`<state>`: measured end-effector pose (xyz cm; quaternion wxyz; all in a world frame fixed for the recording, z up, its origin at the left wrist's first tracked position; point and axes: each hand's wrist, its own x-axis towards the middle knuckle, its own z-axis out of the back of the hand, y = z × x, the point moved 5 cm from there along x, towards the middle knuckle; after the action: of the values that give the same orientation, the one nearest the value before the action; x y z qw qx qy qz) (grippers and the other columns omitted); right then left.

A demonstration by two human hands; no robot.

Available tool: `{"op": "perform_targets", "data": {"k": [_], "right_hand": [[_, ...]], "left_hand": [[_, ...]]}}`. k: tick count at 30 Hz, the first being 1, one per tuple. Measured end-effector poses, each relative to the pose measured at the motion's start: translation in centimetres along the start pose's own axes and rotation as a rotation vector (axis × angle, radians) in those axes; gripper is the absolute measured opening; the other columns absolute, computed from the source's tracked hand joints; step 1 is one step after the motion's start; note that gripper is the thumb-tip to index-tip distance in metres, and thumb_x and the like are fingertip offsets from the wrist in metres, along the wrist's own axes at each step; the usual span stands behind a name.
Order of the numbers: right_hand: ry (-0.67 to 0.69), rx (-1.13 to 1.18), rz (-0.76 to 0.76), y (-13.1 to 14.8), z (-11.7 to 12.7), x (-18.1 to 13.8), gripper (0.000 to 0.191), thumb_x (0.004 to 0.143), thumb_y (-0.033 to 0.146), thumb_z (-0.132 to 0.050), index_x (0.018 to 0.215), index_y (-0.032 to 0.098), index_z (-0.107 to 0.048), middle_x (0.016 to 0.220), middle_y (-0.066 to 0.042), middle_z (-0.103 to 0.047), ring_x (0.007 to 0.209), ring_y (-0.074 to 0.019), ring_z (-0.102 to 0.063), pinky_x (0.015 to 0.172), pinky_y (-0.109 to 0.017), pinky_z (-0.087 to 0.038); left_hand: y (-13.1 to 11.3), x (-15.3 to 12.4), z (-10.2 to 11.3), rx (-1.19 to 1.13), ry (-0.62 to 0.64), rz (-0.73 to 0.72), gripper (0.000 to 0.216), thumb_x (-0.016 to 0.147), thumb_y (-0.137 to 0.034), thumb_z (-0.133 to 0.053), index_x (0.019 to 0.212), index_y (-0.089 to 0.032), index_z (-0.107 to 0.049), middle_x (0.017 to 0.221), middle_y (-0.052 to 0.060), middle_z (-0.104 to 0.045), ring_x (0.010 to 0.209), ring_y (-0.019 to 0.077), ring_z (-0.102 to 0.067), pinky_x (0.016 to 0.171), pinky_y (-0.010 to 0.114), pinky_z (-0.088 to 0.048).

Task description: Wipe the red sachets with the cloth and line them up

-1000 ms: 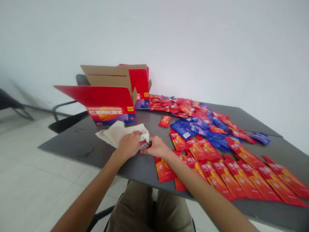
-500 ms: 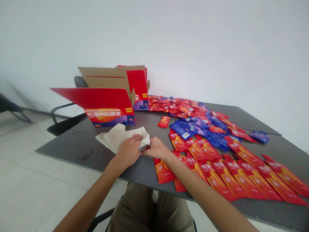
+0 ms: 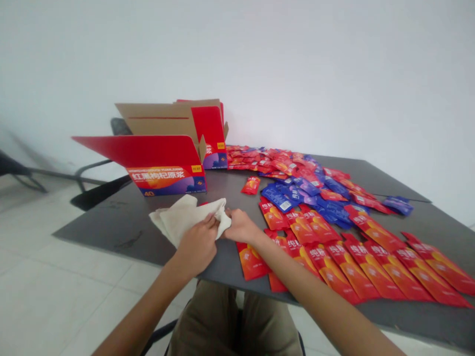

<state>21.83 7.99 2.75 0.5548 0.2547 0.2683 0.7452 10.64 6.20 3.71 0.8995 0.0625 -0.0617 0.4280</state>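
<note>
Cloth (image 3: 181, 217), off-wht, w/ soft folds

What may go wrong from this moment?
The right forearm passes over flat red and orange pouches near the edge of the dark grey table and might knock some off. Bunched between left hand and right hand, the cream fabric cloth could hide a slipping item. Mixed red and blue packets behind could be confused.

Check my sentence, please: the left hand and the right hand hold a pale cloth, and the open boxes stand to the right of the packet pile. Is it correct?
Not quite: the open boxes stand to the left of the packet pile, as the head view shows. The left hand and right hand do hold a pale cloth.
</note>
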Motion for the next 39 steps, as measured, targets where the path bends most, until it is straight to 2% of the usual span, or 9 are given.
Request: {"op": "perform_targets", "data": {"k": [6,9,12,17,23,29,35,39], "right_hand": [[0.007,0.038,-0.011,0.0,0.2,0.0,0.026,0.06,0.029,-0.074,0.083,0.016,-0.072,0.07,0.003,-0.066,0.072,-0.0176,-0.064,0.062,-0.021,-0.043],[0.002,0.035,-0.017,-0.1,0.1,0.0,0.027,0.06,0.026,-0.074,0.084,0.015,-0.072,0.071,0.002,-0.066,0.072,-0.0178,-0.065,0.059,-0.02,-0.042],[-0.002,0.011,-0.017,-0.1,0.1,0.0,0.027,0.06,0.025,-0.073,0.085,0.015,-0.072,0.07,0.002,-0.067,0.072,-0.0178,-0.065,0.057,-0.02,-0.041],[0.002,0.038,-0.049,0.1,0.3,-0.1,0.028,0.06,0.03,-0.076,0.083,0.016,-0.073,0.069,0.004,-0.066,0.071,-0.0158,-0.063,0.059,-0.02,-0.042],[0.008,-0.001,-0.016,0.1,0.1,-0.1,0.025,0.06,0.023,-0.072,0.084,0.016,-0.071,0.073,0.002,-0.068,0.071,-0.0162,-0.063,0.058,-0.019,-0.041],[0.007,0.044,-0.029,-0.2,0.0,0.1,0.027,0.059,0.028,-0.074,0.083,0.015,-0.071,0.068,0.003,-0.062,0.07,-0.0162,-0.062,0.059,-0.02,-0.042],[0.005,0.037,-0.019,0.0,0.1,-0.1,0.026,0.059,0.023,-0.071,0.084,0.015,-0.071,0.072,0.001,-0.066,0.07,-0.0161,-0.062,0.059,-0.02,-0.041],[0.016,0.04,-0.04,0.2,0.1,-0.1,0.028,0.059,0.028,-0.074,0.084,0.015,-0.072,0.07,0.002,-0.065,0.07,-0.016,-0.061,0.06,-0.021,-0.042]], "left_hand": [[1.1,1.4,-0.3,0.014,0.042,0.072,0.052,0.081,-0.005,-0.038,0.132,-0.004,-0.048,0.138,0.018,-0.053,0.131,0.0225,-0.047,0.108,0.034,-0.038],[0.5,0.9,-0.4,0.044,0.002,0.051,0.055,0.079,-0.004,-0.04,0.134,-0.002,-0.046,0.14,0.02,-0.05,0.133,0.024,-0.045,0.11,0.034,-0.035],[0.2,0.2,-0.5,0.039,-0.035,0.014,0.058,0.079,-0.003,-0.039,0.136,-0.004,-0.044,0.142,0.017,-0.049,0.134,0.0219,-0.043,0.111,0.032,-0.034],[2.0,1.5,-0.6,-0.01,0.04,0.094,0.054,0.081,-0.004,-0.038,0.134,-0.009,-0.047,0.14,0.016,-0.051,0.132,0.0205,-0.046,0.108,0.034,-0.038],[-0.1,-0.1,-0.4,-0.004,-0.019,-0.002,0.057,0.078,-0.002,-0.038,0.134,-0.007,-0.046,0.14,0.016,-0.051,0.134,0.0192,-0.043,0.112,0.03,-0.032],[1.3,1.7,-0.5,-0.015,0.025,0.071,0.054,0.078,-0.006,-0.044,0.132,-0.009,-0.048,0.139,0.017,-0.052,0.132,0.0217,-0.046,0.108,0.035,-0.037],[0.0,-0.1,-0.5,-0.046,-0.041,0.009,0.059,0.077,-0.002,-0.039,0.136,-0.009,-0.046,0.14,0.016,-0.052,0.134,0.0204,-0.044,0.112,0.033,-0.035],[1.3,1.0,-0.4,-0.043,0.003,0.082,0.053,0.081,-0.004,-0.039,0.133,-0.01,-0.049,0.139,0.016,-0.053,0.132,0.0212,-0.047,0.107,0.034,-0.04]]}}
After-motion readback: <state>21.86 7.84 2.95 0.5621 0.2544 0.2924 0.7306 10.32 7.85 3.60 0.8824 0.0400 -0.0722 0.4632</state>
